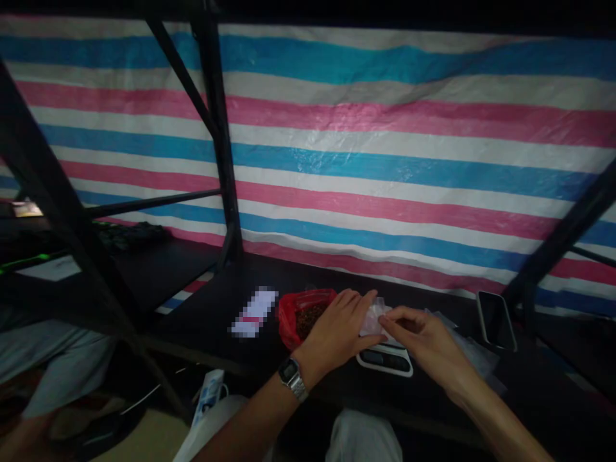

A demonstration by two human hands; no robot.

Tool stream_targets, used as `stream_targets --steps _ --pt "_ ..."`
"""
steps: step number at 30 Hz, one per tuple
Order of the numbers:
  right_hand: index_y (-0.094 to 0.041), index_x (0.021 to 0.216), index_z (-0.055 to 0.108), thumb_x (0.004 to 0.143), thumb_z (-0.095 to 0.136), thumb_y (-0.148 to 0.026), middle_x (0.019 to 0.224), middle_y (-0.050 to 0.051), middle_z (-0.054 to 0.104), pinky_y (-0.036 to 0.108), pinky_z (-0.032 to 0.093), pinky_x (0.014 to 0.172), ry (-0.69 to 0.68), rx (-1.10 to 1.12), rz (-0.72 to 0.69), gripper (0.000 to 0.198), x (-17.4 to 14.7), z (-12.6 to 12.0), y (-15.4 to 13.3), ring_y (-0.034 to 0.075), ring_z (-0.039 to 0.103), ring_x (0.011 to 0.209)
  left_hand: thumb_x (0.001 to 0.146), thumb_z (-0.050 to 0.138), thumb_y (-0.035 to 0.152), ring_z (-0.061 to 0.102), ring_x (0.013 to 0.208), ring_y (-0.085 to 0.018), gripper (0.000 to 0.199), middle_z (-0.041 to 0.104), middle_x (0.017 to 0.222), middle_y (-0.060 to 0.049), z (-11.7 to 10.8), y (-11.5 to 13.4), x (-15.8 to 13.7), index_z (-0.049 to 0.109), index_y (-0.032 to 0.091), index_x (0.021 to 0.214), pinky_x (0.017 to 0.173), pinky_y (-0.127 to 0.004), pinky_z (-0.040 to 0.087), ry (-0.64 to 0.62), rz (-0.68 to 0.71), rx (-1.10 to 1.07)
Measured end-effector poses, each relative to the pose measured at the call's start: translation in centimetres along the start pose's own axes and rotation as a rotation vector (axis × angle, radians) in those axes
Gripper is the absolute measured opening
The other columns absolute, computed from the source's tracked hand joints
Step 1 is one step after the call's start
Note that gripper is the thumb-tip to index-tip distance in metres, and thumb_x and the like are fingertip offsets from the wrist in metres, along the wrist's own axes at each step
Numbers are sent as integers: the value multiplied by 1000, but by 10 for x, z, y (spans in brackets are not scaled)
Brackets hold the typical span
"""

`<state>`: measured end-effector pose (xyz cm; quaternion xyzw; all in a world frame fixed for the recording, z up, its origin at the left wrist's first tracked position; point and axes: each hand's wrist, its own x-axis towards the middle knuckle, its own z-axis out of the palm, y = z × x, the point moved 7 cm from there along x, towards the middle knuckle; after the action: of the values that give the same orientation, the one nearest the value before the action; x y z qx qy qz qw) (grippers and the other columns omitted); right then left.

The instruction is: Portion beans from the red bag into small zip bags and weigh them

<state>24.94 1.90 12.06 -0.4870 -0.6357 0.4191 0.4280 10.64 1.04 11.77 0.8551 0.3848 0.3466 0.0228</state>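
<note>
A small clear plastic bag is between my two hands, just above a white digital scale with a dark display. My left hand, with a silver watch on its wrist, curves round the bag's left side, thumb below and fingers above. The right hand pinches the bag's right side between thumb and forefinger. Beside my left hand lies an open red plastic bag holding brown, grainy contents, partly hidden by that hand. The scale's platform is mostly covered by the bag and hands.
Flat clear plastic bags lie right of my right hand, near a phone. A blurred-out pale rectangle is at left on the black table. Dark metal posts stand before a striped sheet. Another person's leg is at far left.
</note>
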Motion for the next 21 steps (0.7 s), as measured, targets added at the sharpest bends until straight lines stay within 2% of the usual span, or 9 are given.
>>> stream_targets --steps 3,8,11,15,17,21 --pt "-22 65 72 65 87 -64 69 3 70 29 46 66 -35 38 32 45 2 14 -4 18 60 68 88 80 51 58 139 -33 81 65 144 -17 -13 -4 -8 44 18 152 120 -54 45 -5 23 46" --pt "-20 62 69 66 86 -67 68 2 67 29 42 65 -140 26 60 50 3 31 -4 16 56 66 83 83 53 60 138 -30 83 65 146 -14 -24 -8 -17 47 23 152 117 -49 48 -33 47 -37" --pt "-20 62 67 68 84 -70 66 -1 62 28 38 63 -223 42 50 54 -1 36 -7 14 50 64 83 81 57 66 129 -31 72 70 137 -15 -24 -12 -22 58 21 141 111 -49 51 -39 15 -69" --pt "-20 65 64 74 79 -76 63 -3 55 27 32 58 -272 76 44 58 -5 38 -7 12 41 60 89 78 51 69 120 -30 51 74 125 -12 -21 -20 -32 66 20 128 106 -45 53 -45 -37 -117" --pt "-20 68 63 76 77 -76 63 -3 52 26 29 56 -273 101 46 58 -5 41 -4 12 38 59 92 76 47 68 122 -28 50 73 129 -11 -21 -26 -37 64 23 134 108 -45 52 -36 -90 -177" --pt "-20 72 62 80 76 -74 64 -4 49 25 29 56 -319 143 79 56 -1 52 5 11 37 59 90 79 46 61 134 -29 71 66 145 -12 -27 -32 -42 50 28 152 116 -48 46 -52 -133 -264"
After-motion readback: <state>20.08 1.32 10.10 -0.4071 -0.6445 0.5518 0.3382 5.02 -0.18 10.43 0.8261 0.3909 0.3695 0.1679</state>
